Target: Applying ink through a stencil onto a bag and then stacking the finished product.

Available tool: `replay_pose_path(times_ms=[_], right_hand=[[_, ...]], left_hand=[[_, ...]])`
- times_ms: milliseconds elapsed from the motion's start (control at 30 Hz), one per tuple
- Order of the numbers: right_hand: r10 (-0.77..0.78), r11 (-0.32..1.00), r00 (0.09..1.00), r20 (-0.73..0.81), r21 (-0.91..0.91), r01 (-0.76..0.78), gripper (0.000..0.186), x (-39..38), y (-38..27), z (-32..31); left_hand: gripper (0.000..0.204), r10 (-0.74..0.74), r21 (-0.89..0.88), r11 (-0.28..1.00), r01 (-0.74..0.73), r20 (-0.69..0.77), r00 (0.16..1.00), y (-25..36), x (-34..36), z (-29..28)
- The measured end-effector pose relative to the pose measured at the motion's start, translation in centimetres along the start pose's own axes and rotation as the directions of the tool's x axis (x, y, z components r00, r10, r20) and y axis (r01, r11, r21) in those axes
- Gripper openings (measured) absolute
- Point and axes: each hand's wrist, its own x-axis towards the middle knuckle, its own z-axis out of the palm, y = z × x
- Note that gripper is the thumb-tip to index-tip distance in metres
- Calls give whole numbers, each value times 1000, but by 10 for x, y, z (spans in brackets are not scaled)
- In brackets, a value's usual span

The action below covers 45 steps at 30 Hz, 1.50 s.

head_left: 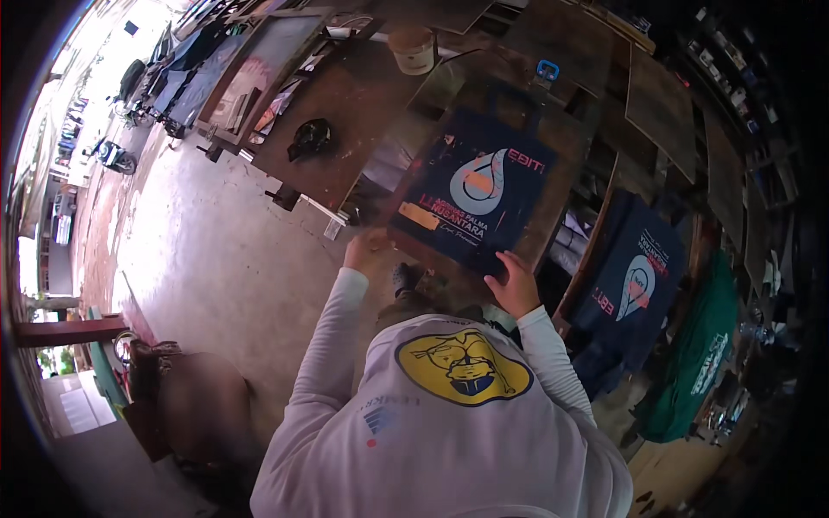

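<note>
A dark blue tote bag (509,203) lies flat on a brown board in front of me. It carries a white and orange drop print with red and white lettering, and its handles point to the far side. An orange-tan patch (419,216) shows near its left near corner. My left hand (368,250) is beside that corner; its fingers blur into the brown surface, so their grip is unclear. At the near right corner, my right hand (516,285) rests against the bag's edge, thumb and fingers apart.
To the right, another printed dark blue bag (626,268) lies over a board, with a green printed cloth (695,354) beyond it. A white bucket (412,52), a crumpled black bundle (311,138) and a blue tape-like ring (547,70) are on the far tables. Concrete floor (224,268) spreads left.
</note>
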Motion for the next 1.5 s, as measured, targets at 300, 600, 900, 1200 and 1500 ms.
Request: replay_pose_path(times_ms=[300,600,900,1200,1500], right_hand=[[133,956,939,318,-290,-38,71,7,12,35],[224,948,950,219,-276,-160,73,2,3,42],[202,941,976,81,-293,-170,64,-11,-4,50],[454,881,569,686,-442,-170,40,-209,86,91],[565,805,596,570,-222,-551,41,-232,129,138]], left_hand=[[29,30,331,942,43,-213,977,4,45,23],[34,63,334,942,-19,-122,990,-6,60,24],[37,45,267,963,-35,-29,999,-10,74,20],[39,35,177,983,-41,38,999,-21,74,12],[41,8,81,997,-15,90,996,-24,76,11]])
